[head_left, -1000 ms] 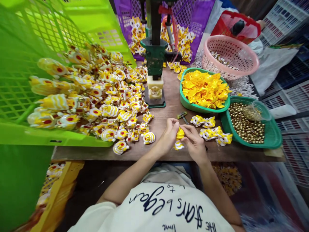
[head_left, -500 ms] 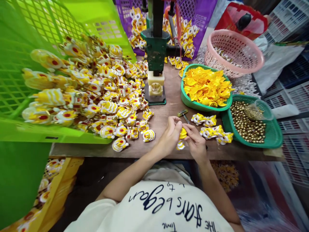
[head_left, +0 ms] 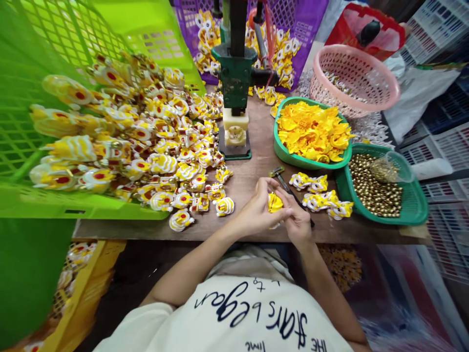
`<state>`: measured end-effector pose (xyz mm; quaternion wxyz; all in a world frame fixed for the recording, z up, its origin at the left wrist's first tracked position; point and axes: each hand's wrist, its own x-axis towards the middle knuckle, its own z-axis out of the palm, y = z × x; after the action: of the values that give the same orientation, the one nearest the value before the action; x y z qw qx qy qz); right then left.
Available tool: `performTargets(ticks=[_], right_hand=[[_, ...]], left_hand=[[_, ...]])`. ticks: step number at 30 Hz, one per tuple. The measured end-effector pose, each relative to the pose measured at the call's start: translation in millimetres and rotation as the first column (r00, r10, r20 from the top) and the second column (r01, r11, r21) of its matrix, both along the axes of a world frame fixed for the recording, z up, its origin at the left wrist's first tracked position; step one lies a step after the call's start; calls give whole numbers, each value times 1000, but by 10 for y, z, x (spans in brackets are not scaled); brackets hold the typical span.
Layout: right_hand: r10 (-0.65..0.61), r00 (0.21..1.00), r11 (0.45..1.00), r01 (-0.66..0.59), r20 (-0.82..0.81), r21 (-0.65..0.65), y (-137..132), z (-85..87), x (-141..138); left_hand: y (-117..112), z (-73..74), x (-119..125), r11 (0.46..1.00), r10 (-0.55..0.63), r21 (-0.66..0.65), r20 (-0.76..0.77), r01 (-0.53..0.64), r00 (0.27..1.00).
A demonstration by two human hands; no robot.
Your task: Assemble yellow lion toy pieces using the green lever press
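Close to the table's front edge, my left hand (head_left: pixel 261 207) and my right hand (head_left: pixel 295 219) meet around a small yellow-and-white plastic figure part (head_left: pixel 274 203). Fingers of both hands are curled on it, and the left thumb reaches across toward the right hand. Much of the part is covered by the fingers. Just behind my right hand lies a small hammer (head_left: pixel 281 179), its dark handle running under that hand. Several yellow-and-white figure pieces (head_left: pixel 322 198) rest to the right of my hands. Left of them is a striped finished-looking piece (head_left: pixel 224 207).
A green press (head_left: pixel 236 88) stands behind my hands. At left, a lime-green crate (head_left: pixel 84 208) spills figures onto the table. A green basket (head_left: pixel 293 159) holds yellow parts; another green basket (head_left: pixel 421 205) holds gold beads. Behind are a pink basket (head_left: pixel 388 90) and a purple crate (head_left: pixel 311 29).
The yellow part has been turned between my hands, showing more white. My left thumb has swung down to the right, and the fingers of both hands have come closer together.
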<state>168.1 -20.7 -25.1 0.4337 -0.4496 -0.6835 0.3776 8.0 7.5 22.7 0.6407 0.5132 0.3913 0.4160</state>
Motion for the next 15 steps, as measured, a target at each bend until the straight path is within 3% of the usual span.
performTargets(ticks=[2,8,12,15], right_hand=[[42,999,999,-42,22,21,33,30,45],[-68,997,992,65,29,112,8,-74,-10],[-122,992,990,118,40,80,12,-124,-80],[-88,996,995,89,30,-36,72,-53,-137]], left_hand=[[6,-52,-7,999,-27,36,-17,28,999],[-6,-81,-30,991,-91,100,4,90,996],[32,-129,-28,992,-94,88,45,89,995],[124,-218,8,999,20,47,73,-23,997]])
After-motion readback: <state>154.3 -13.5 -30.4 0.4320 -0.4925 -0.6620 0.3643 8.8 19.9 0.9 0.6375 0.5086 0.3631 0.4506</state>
